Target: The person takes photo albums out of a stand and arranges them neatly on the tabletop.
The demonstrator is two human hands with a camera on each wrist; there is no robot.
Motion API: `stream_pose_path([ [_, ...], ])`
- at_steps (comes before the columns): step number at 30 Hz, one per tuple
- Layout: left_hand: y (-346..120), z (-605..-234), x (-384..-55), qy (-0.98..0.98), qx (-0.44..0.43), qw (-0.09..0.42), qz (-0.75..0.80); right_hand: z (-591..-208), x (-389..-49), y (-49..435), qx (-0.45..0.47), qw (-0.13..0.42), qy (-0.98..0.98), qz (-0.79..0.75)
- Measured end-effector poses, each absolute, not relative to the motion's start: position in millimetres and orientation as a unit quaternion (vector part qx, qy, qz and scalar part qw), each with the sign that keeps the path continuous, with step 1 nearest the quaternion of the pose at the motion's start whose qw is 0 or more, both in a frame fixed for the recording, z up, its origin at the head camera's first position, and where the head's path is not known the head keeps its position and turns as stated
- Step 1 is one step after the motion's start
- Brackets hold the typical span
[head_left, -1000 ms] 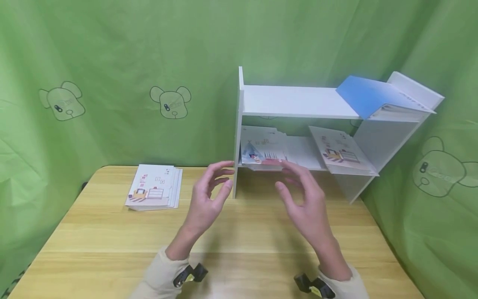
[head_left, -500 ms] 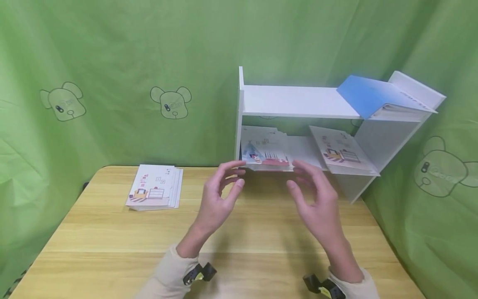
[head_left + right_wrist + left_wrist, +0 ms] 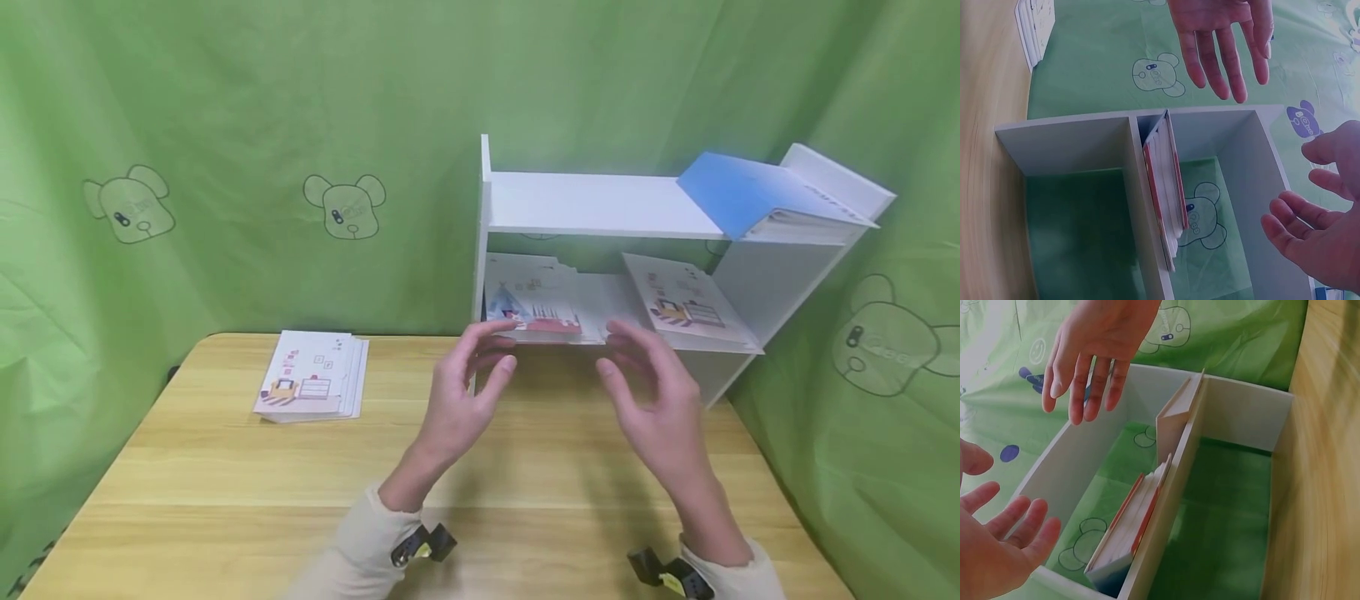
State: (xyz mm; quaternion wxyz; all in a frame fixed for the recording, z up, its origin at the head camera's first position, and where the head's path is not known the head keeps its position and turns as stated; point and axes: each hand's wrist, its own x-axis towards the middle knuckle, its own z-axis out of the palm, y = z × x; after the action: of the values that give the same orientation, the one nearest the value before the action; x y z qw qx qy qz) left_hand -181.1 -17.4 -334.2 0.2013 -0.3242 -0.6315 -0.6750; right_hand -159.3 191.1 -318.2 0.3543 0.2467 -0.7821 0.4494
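My left hand [image 3: 461, 400] hovers over the table in front of the white shelf [image 3: 600, 204], fingers bent loosely around nothing. Facing it, my right hand [image 3: 660, 400] is held apart in the same relaxed curve, also holding nothing. Behind the hands, several books [image 3: 532, 292] with a blue tent picture lie stacked at the left of the lower board. To their right is a book [image 3: 678, 300] with a yellow vehicle picture, partly overhanging the board's front edge. Both wrist views show the left hand [image 3: 1004, 550] and right hand [image 3: 1329, 219] touching neither books nor shelf.
A pile of books [image 3: 307, 375] lies on the wooden table [image 3: 225, 500] at the left. On the top board, a blue and white folder [image 3: 765, 196] lies against the right end. A green curtain [image 3: 247, 100] hangs behind and on both sides.
Both hands have shifted a little to the right, keeping about the same distance between them and the same loose finger shape. The books, folder and shelf have not moved.
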Motion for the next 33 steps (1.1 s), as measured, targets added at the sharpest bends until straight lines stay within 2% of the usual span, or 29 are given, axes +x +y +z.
stream_pose_path([
  [14,6.5,-326.8,-184.7,-0.608,-0.347,0.194,-0.687,-313.6,-154.9,206.0,0.224,0.365,-0.778,0.46],
  [33,33.1,-311.3,-190.1,-0.618,-0.354,0.209,-0.67,-305.4,-159.6,241.4,0.187,0.414,-0.745,0.488],
])
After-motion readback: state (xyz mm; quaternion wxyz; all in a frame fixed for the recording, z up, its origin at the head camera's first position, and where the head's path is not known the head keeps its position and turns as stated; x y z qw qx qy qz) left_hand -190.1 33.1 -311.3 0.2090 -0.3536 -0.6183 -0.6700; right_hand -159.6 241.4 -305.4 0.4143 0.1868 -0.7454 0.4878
